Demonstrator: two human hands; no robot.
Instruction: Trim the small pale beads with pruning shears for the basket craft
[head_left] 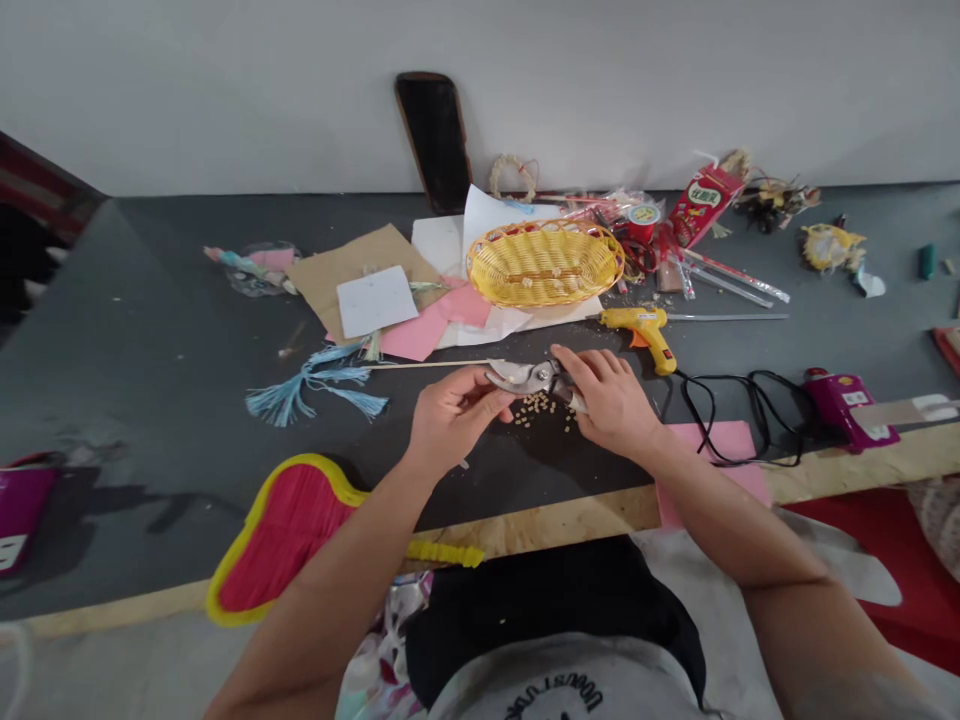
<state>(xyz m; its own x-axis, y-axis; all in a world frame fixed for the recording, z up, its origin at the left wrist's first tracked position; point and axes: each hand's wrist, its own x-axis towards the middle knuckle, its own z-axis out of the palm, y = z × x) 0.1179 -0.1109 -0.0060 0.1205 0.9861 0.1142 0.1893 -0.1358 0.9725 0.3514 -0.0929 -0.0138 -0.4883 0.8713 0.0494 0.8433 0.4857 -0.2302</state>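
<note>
Pruning shears (525, 378) under right-hand fingers (592, 372)

You have bright, diffuse light here. Soft shadows fall across the gray worktable (172, 330); wide-angle distortion bends the frame edges, and fine detail renders slightly soft.

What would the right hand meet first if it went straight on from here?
Past the pruning shears in the right hand, probably the white paper just before the yellow wicker basket, though depth above the table is unclear.
</note>
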